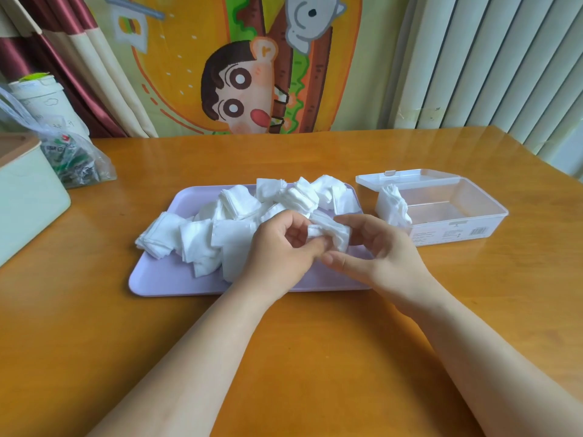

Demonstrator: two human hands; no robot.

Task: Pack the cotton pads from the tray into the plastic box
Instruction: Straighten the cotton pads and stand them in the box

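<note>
Head view: the left grip (pixel 282 247) and the right grip (pixel 375 252) met above the lilac tray (pixel 157 280), the fingers of both curled round a small bunch of cotton pads (pixel 331 234). Loose pads (pixel 202 238) lay heaped on the tray. Just right of it on the desk (pixel 315 357) stood the open plastic box (pixel 457 227), with a few packed pads (pixel 392 205) at its left end

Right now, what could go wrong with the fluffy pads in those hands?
The bunch of pads held by the left hand and right hand looks loose; some might drop onto the table. The leaning stack in the plastic box could topple if more get pushed in.
</note>
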